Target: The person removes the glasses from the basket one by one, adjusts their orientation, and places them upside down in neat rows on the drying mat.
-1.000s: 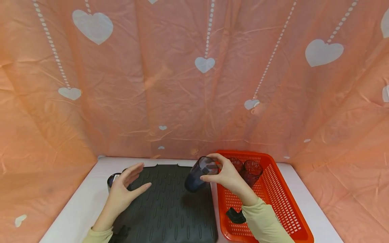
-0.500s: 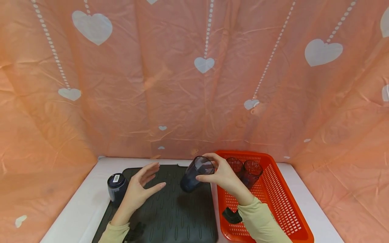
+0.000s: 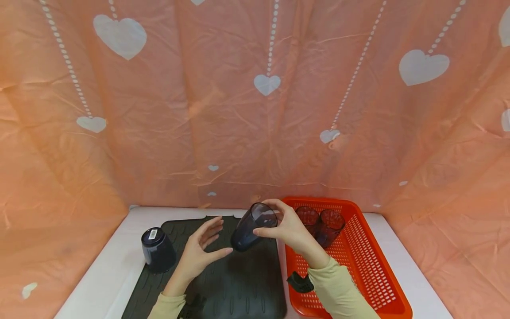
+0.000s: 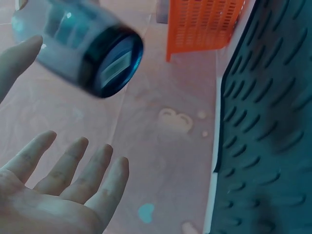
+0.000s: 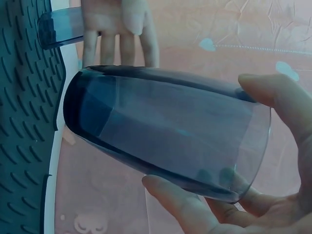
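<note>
A dark blue drinking glass hangs tilted over the black ridged mat, its mouth up and to the right. My right hand holds it near the rim, thumb on one side and fingers on the other, as the right wrist view shows. Close by the glass's base, my left hand is spread with thumb and fingers apart and nothing between them. In the left wrist view the glass base with its label lies beyond the left fingers. Another dark blue glass stands upside down at the mat's left edge.
The black ridged mat lies on a white table. Right of it stands an orange-red plastic basket with reddish-looking glasses upright at its back left. A pink heart-patterned sheet encloses the back and sides.
My right hand has carried the glass a little to the left. My left hand has moved right toward its base, uncovering the upside-down glass on the mat.
</note>
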The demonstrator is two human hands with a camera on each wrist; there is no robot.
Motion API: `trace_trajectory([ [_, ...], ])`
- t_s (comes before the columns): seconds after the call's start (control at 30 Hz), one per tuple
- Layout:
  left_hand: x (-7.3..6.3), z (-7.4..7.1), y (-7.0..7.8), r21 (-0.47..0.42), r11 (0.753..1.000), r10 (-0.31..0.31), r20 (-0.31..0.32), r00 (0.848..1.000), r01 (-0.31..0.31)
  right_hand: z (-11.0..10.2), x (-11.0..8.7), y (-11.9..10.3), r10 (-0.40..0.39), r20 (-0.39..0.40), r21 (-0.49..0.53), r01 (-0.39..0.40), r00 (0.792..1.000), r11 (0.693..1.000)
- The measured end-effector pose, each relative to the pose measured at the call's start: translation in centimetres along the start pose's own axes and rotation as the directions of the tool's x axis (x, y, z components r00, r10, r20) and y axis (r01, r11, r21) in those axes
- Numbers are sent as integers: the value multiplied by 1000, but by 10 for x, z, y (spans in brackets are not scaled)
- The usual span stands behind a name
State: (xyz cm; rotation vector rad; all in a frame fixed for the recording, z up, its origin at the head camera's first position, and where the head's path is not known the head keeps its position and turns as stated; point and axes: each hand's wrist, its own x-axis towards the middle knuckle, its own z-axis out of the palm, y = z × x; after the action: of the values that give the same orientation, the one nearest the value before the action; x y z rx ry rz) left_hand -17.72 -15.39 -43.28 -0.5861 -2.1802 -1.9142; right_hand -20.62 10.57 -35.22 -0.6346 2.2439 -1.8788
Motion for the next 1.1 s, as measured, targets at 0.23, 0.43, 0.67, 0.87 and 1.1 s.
trace_trajectory([
  [0.23,6,16,-9,-98,995,-12,44,999,16,1,0,-2,-7,17,22,6,1000,1000],
  [0.43,8,29,-13,-165,983,-70,45,997,77,0,-1,-2,-18,29,44,16,999,999],
  [0.67,10,43,-16,-216,973,-77,23,997,81,0,-1,-2,-21,35,70,18,999,997],
  [0.87,11,51,-16,-259,962,-92,-19,996,84,-2,-2,0,-18,34,75,15,999,997],
  [1.1,11,52,-13,-273,957,-110,-32,993,97,-6,-2,3,-6,29,59,4,1000,998],
])
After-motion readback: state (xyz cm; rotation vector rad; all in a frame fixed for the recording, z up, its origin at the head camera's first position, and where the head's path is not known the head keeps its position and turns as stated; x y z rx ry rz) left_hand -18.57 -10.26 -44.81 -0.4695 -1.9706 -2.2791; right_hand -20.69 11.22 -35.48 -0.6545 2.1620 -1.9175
